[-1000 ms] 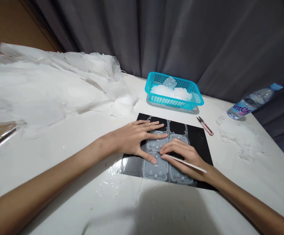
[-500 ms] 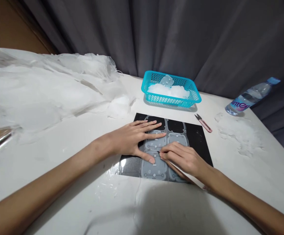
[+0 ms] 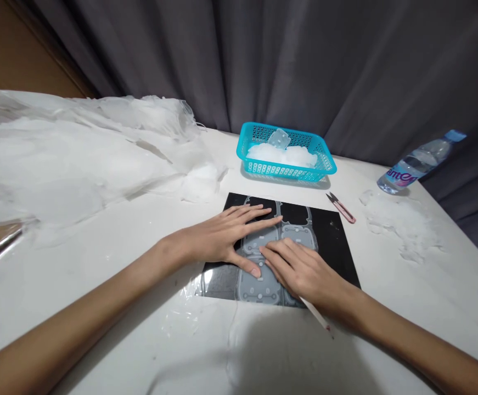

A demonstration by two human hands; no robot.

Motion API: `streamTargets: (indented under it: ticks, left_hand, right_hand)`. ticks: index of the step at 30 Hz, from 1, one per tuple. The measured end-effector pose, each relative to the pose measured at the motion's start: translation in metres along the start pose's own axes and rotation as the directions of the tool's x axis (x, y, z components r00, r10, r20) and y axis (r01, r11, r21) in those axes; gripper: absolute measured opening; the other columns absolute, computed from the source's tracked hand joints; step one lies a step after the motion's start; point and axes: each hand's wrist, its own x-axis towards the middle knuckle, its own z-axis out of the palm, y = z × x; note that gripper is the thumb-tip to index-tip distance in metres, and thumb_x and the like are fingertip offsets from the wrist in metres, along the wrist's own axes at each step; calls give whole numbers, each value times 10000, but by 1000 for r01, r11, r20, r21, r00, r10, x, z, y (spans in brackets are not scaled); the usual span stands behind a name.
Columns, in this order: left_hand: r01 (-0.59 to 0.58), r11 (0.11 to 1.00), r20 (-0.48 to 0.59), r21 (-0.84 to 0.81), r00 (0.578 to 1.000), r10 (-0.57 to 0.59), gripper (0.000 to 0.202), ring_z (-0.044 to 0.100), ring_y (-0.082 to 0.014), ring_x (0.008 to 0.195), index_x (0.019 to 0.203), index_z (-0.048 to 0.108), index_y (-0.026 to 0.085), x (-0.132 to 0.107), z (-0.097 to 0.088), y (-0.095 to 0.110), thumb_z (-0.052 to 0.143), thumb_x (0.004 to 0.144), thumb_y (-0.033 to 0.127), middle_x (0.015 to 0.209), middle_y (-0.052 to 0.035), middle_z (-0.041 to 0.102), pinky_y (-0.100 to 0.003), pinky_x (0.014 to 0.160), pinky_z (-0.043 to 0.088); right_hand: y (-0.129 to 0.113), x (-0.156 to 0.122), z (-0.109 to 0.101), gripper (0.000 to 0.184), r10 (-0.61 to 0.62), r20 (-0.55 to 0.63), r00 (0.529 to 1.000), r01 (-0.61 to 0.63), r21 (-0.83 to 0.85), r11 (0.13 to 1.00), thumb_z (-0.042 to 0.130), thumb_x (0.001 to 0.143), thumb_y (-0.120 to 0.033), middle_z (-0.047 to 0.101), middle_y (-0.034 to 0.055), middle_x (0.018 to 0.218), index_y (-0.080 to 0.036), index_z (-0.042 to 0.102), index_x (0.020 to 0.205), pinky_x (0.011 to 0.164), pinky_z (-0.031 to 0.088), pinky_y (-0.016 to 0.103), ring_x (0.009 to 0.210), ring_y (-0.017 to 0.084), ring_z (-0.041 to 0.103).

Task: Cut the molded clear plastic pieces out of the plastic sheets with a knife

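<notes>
My left hand (image 3: 239,230) lies with fingers spread on a translucent plastic sheet (image 3: 259,285) marked with rounded panels, pressing it against a black mat (image 3: 333,247). Beside it, my right hand (image 3: 294,266) is closed around a slim, white, pen-like tool (image 3: 316,314). The tool's rear end sticks out below the palm toward the table's near side, while its tip is hidden under the fingers. Those fingertips rest on the sheet between two panels, close to my left thumb. In the sheet's upper part, openings show the black mat through them.
A blue basket (image 3: 286,174) holding translucent pieces stands behind the mat. Pink thread snips (image 3: 341,208) lie to its right. Farther right are a water bottle (image 3: 417,164) and white scraps (image 3: 403,225). A large heap of translucent sheets (image 3: 78,159) covers the left side.
My right hand has shifted slightly left along the sheet, and the tool has swung so its rear end shows lower down. My left hand stays nearly in place. The view has shifted slightly.
</notes>
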Motion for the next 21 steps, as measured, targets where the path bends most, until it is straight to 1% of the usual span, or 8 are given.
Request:
streamTargets:
  ticks: [3, 6, 8, 10, 13, 16, 18, 21]
  left_hand:
    - [29, 999, 42, -39, 999, -28, 1151, 36, -409, 1645, 1712, 17, 323, -1, -1, 0, 647, 868, 789, 1794, -99, 73, -587, 1308, 135]
    - [44, 996, 47, -75, 998, -41, 1195, 52, -409, 1645, 1707, -74, 287, -4, -1, -3, 647, 885, 769, 1793, -121, -8, -553, 1311, 174]
    - [39, 993, 11, -112, 999, -38, 1236, 132, -412, 1636, 1704, -94, 297, -6, 0, -4, 696, 866, 747, 1794, -133, 21, -539, 1298, 234]
    - [52, 985, -72, -163, 995, -65, 1290, 226, -421, 1612, 1711, -60, 306, -5, 1, -2, 767, 815, 728, 1789, -146, 103, -546, 1274, 295]
    - [71, 968, -288, -242, 947, -141, 1198, 366, -389, 1545, 1707, 131, 309, 1, 6, 7, 824, 798, 668, 1731, -147, 302, -547, 1235, 359]
    - [-19, 968, -405, -251, 910, -87, 590, 569, -291, 1330, 1486, 549, 290, 8, 11, 19, 727, 966, 505, 1439, -91, 634, -476, 1141, 448]
    - [-87, 962, -418, -258, 908, -30, 226, 640, -229, 1150, 1230, 699, 251, 11, 14, 24, 610, 1062, 374, 1189, -52, 727, -407, 1048, 493]
    - [-129, 950, -449, -283, 893, -13, 166, 654, -196, 1081, 1124, 716, 222, 11, 17, 26, 571, 1083, 290, 1112, -46, 729, -348, 986, 510]
  right_hand:
    - [18, 5, 0, 260, 197, -185, 963, -169, 158, 973, 482, 1053, -99, 695, 153, 1154, -110, 619, 1274, 898, 588, 385, 1066, 254, 668]
    - [56, 9, -10, 213, 521, -347, 780, -425, 319, 847, 485, 1069, -173, 695, 101, 1087, -183, 678, 1159, 917, 565, 392, 1020, 232, 677]
    - [78, 9, -19, 185, 628, -368, 686, -496, 394, 774, 538, 1055, -231, 698, 79, 1059, -202, 716, 1095, 930, 545, 402, 1009, 235, 676]
    - [85, 9, -28, 179, 640, -310, 703, -474, 467, 746, 570, 1042, -261, 707, 68, 1050, -215, 740, 1072, 931, 533, 396, 1014, 233, 680]
    - [68, 11, -38, 190, 533, -178, 827, -388, 505, 771, 584, 1037, -251, 692, 56, 1000, -228, 761, 1102, 909, 517, 376, 983, 213, 664]
    - [40, 15, -45, 246, 394, -134, 909, -260, 557, 789, 607, 1021, -210, 632, 31, 921, -235, 738, 1227, 802, 518, 329, 856, 174, 622]
    - [30, 15, -49, 298, 358, -152, 921, -197, 610, 767, 605, 1018, -192, 584, 1, 842, -230, 697, 1299, 700, 505, 293, 744, 148, 579]
    - [28, 10, -44, 265, 390, -286, 876, -170, 573, 802, 566, 1026, -158, 593, 0, 813, -221, 694, 1250, 652, 495, 286, 709, 148, 567]
